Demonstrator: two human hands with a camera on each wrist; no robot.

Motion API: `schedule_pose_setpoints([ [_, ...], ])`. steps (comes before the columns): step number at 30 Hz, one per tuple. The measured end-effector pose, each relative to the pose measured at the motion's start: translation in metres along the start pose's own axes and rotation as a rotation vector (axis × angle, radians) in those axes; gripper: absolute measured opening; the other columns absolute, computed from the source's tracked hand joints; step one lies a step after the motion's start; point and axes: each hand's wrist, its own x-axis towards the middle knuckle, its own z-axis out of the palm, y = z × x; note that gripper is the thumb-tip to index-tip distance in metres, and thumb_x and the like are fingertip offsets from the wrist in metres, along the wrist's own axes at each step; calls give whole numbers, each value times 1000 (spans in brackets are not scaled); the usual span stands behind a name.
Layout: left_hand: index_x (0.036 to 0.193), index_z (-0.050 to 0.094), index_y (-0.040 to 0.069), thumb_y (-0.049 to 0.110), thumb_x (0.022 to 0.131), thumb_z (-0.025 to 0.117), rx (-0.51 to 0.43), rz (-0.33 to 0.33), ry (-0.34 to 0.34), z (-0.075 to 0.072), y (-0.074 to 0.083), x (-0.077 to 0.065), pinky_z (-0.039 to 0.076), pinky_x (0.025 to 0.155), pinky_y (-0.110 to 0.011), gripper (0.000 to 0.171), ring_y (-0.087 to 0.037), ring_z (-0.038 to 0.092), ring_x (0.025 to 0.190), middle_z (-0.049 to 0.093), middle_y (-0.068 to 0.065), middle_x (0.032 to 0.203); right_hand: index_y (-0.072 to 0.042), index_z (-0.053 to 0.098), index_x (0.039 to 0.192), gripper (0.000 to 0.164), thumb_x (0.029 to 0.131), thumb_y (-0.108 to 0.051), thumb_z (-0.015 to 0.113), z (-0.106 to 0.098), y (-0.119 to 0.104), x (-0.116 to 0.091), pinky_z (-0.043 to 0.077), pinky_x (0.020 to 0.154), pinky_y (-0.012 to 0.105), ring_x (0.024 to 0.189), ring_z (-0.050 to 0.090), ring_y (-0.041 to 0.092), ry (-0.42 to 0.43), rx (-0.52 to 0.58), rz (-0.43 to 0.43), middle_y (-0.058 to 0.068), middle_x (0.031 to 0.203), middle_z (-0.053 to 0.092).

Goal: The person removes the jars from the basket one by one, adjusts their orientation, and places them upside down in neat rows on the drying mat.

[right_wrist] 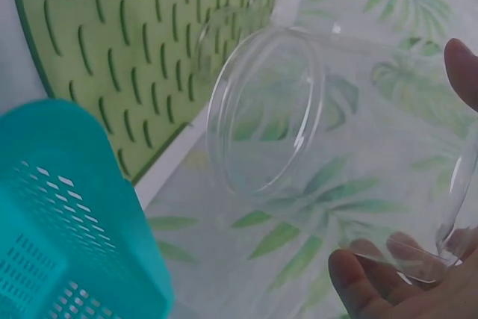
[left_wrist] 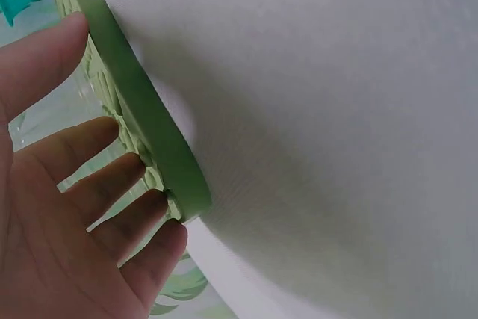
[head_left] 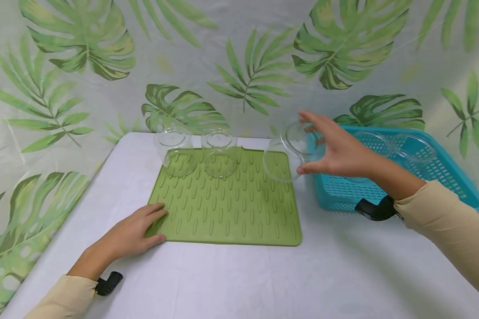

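My right hand [head_left: 339,150] grips a clear glass [head_left: 282,155] between thumb and fingers, tilted in the air over the green mat's back right corner. In the right wrist view the glass [right_wrist: 328,132] lies sideways, its far round end toward the mat. My left hand [head_left: 137,230] rests at the left edge of the green ribbed mat [head_left: 231,212], fingers extended and spread, fingertips at its rim in the left wrist view. Two more clear glasses, a left one [head_left: 179,153] and a right one [head_left: 219,153], stand side by side on the mat's back left part.
A turquoise perforated basket [head_left: 323,201] stands right of the mat, with clear glasses [head_left: 415,148] inside, partly behind my right forearm. The white-covered table [head_left: 223,279] extends in front of the mat. A leaf-patterned cloth [head_left: 243,57] hangs right behind the table.
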Motion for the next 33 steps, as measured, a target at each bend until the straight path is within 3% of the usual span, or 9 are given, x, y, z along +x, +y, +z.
schedule_pose_setpoints([
  [17,135,57,-1,30,87,76,-1,-24,-15,3,1,4,44,108,-59,60,-45,46,136,47,-23,149,-18,6,161,115,79,-32,85,22,20,49,37,109,64,146,29,40,-136,2,66,15,164,17],
  [33,137,56,-1,28,88,74,-46,-41,-15,3,2,3,42,109,-59,59,-45,44,137,45,-23,150,-20,10,160,117,74,-37,88,49,48,83,40,109,61,145,33,37,-131,68,114,12,163,22],
])
